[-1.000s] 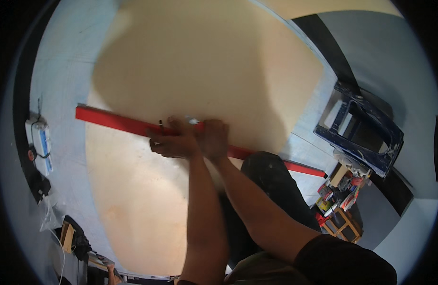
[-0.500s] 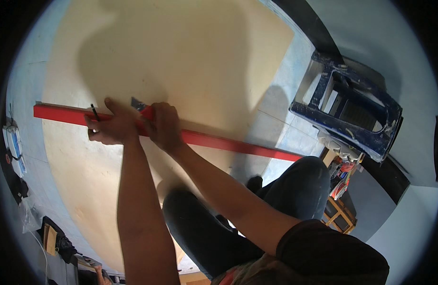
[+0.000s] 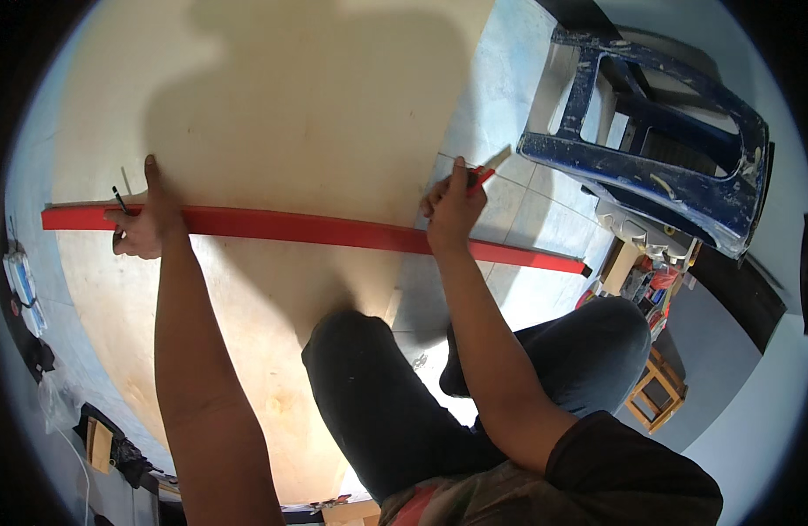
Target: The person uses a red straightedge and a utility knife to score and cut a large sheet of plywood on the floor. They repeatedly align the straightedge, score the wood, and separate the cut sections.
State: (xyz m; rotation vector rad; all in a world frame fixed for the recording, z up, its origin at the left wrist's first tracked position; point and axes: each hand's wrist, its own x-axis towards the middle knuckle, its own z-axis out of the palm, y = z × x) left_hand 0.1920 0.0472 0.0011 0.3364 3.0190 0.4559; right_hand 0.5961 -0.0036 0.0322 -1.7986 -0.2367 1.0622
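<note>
A long red straightedge bar (image 3: 299, 226) lies across a large pale plywood sheet (image 3: 334, 105), its right end reaching past the sheet over the floor. My left hand (image 3: 154, 221) grips the bar close to its left end, thumb on the far side and fingers curled on the near side. A thin dark pencil (image 3: 120, 200) sticks up from between those fingers. At the right, my right hand (image 3: 455, 210) is closed around a red-handled knife (image 3: 483, 178), held just above the bar beyond the sheet's right edge. The knife's blade points up and to the right.
A paint-spattered dark blue plastic stool (image 3: 649, 145) lies tipped at the upper right. Below it are assorted items and a small wooden frame (image 3: 656, 392). Light tiles (image 3: 509, 210) border the sheet. Bags and a cable lie at the lower left. My knees are near the bar.
My right hand has moved right with the knife, from the sheet's middle to beyond its edge. My left hand has slid left along the bar, pencil still in its fingers. The view has shifted.
</note>
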